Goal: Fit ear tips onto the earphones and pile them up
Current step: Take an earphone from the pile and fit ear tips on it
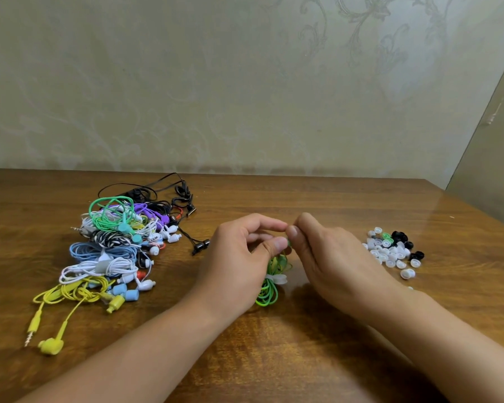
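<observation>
A bright green earphone (pixel 269 289), its cable coiled and tied with a white band, hangs down to the table between my hands. My left hand (pixel 242 257) pinches the green earbud between thumb and fingers at the middle of the table. My right hand (pixel 326 257) meets it fingertip to fingertip and pinches at the same earbud; whatever it holds there is hidden by the fingers. A heap of loose ear tips (pixel 392 251), mostly white with some black and one green, lies to the right.
A pile of coiled earphones (pixel 114 242) in many colours lies on the left of the wooden table (pixel 274 359). A yellow earphone (pixel 53 330) trails toward the front left. A papered wall stands behind the table.
</observation>
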